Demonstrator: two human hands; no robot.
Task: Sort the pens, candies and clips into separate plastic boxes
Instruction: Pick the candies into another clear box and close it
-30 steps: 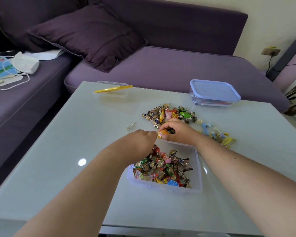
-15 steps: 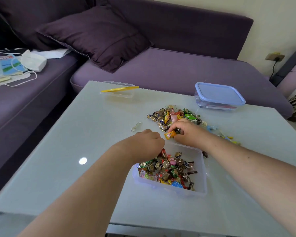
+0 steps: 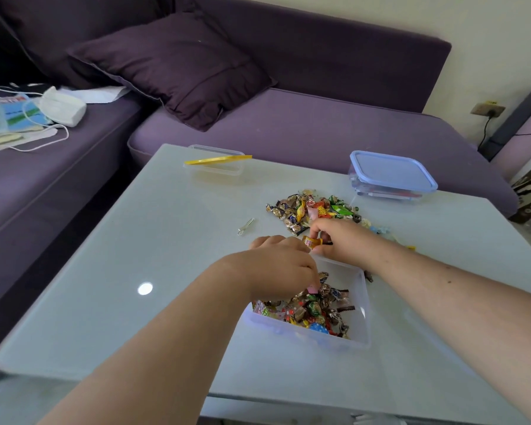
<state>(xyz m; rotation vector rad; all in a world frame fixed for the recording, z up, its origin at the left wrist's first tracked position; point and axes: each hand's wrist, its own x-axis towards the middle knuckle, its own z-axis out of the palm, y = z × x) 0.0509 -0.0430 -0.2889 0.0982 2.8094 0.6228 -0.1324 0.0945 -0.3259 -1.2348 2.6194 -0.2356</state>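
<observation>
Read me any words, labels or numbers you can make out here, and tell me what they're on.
Nothing here reads clearly.
Orange candy in the right hand: print on the wrapper, too small to read.
Candy pile on the table: printed wrappers, too small.
Candies in the open box: printed wrappers, blurred.
Blue packet on the sofa: red lettering, blurred.
Blue-lidded box: no label visible.
</observation>
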